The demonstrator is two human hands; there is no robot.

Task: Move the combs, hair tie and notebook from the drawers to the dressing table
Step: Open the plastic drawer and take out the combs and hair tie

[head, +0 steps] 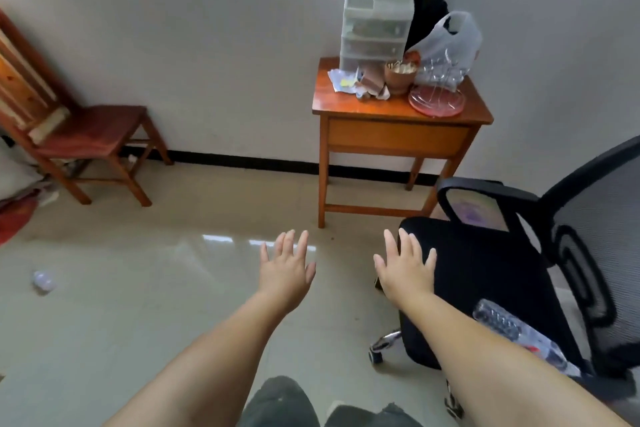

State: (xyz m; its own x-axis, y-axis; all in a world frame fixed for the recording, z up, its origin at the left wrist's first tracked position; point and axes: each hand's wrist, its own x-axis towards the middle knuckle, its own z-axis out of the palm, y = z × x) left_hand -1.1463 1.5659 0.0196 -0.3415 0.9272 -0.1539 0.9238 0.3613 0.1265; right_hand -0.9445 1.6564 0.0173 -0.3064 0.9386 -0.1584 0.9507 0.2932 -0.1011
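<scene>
Left hand point(286, 270) and right hand point(405, 269) both spread flat and empty over bare tiled floor point(156, 288), office chair point(485, 274) crowding the right side, dressing table point(398, 107) against the far wall carrying translucent drawers point(374, 31) at its back-left edge; contents unreadable.

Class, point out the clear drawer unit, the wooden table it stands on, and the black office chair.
Drawer unit point(375, 35), head view, front of a middle drawer.
Wooden table point(394, 136), head view, front panel.
Office chair point(485, 263), head view, seat cushion.
</scene>
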